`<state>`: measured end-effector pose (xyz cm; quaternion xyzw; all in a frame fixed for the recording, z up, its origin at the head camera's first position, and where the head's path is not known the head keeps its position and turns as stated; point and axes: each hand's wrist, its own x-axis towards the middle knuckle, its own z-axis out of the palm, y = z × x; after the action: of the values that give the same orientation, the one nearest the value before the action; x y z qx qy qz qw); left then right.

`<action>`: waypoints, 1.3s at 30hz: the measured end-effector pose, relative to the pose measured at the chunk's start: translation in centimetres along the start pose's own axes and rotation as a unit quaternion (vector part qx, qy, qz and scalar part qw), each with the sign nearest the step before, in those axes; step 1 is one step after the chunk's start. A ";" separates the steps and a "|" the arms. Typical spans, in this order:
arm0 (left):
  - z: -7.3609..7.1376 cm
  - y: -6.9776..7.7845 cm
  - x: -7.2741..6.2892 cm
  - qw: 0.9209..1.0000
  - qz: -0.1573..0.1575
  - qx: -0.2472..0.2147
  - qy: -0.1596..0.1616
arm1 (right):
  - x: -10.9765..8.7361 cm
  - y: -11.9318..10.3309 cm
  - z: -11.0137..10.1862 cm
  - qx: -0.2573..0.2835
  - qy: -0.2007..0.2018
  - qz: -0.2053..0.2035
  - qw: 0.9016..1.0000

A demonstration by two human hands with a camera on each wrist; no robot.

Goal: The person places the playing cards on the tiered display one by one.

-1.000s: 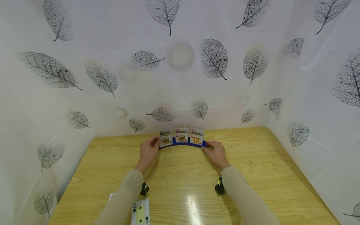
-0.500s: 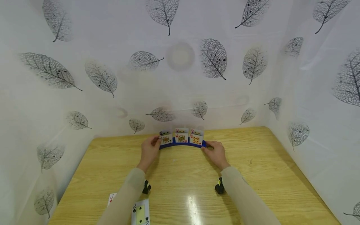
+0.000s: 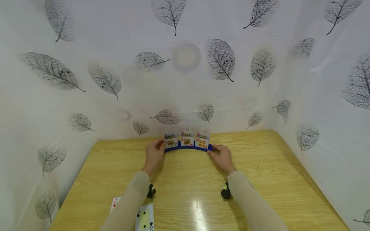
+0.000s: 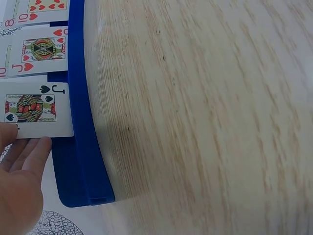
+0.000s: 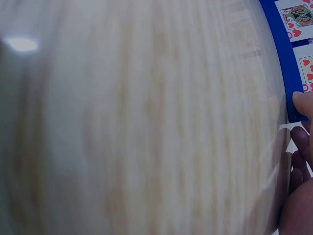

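Observation:
A curved blue card holder [image 3: 186, 147] stands at the back of the table with playing cards upright in two rows. At its left end, my left hand [image 3: 154, 155] pinches the jack of spades [image 4: 32, 110] by its side edge, the card's bottom at the blue front strip. Beside it stand the jack of hearts [image 4: 44, 51] and the ten of hearts [image 3: 201, 143]. The cards behind them show only their top parts. My right hand [image 3: 222, 157] grips the holder's right end, its thumb [image 5: 303, 103] on the front face.
Two loose cards lie on the table [image 3: 185, 179] near the front left: a red jack [image 3: 115, 202], partly under the left sleeve, and a two of spades [image 3: 145, 219]. A leaf-patterned white curtain [image 3: 185, 93] stands close behind the holder and at both sides.
My left hand has shifted slightly right, bringing the jack of spades from a tilt to nearly level with its neighbours. The right hand has kept its place on the holder.

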<state>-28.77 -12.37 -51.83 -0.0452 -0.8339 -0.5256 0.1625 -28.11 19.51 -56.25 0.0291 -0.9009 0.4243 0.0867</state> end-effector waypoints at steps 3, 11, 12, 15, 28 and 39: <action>0.1 0.1 0.1 1.000 0.000 0.000 -0.003 | 0.0 0.0 0.0 0.000 0.005 -0.003 1.000; 0.2 0.3 0.2 1.000 -0.002 0.002 -0.012 | -0.1 -0.1 0.0 0.001 0.012 -0.003 1.000; 0.2 0.3 0.2 1.000 -0.002 0.001 -0.013 | -0.1 -0.2 0.0 0.000 0.013 -0.003 1.000; 0.2 0.2 0.2 1.000 0.002 0.009 -0.014 | -0.1 -0.1 0.0 0.002 0.011 0.000 1.000; 0.5 -0.4 -0.1 1.000 -0.010 0.019 -0.022 | -0.1 0.2 0.1 0.003 -0.002 0.003 1.000; 0.6 -0.4 -0.1 1.000 -0.006 0.019 -0.017 | -0.1 0.0 0.1 0.001 -0.001 0.004 1.000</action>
<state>-28.92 -12.01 -52.47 -0.0465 -0.8469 -0.5093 0.1458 -28.01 19.46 -56.36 0.0263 -0.9005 0.4257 0.0845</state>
